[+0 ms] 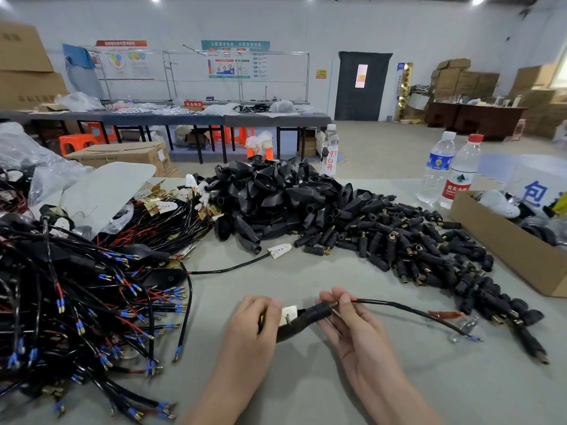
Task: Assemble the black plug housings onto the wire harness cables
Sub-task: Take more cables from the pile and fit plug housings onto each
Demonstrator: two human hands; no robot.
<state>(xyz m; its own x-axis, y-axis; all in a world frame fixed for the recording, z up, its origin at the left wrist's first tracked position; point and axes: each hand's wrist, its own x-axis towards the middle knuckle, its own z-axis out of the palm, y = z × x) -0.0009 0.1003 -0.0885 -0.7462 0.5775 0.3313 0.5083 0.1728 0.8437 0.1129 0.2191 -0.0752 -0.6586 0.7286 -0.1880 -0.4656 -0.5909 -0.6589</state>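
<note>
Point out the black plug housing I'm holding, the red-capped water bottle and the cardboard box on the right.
Black rubber plug housing (316,312): head view, its round neck.
Red-capped clear plastic water bottle (454,188): head view, its red label.
Brown cardboard box (506,246): head view, its near outer wall.

We are sitting in a factory assembly hall: plug housings (276,197) are lying heaped on the worktop (306,378), harness cables (76,286) left of them, stacked cartons (454,78) behind them.
</note>
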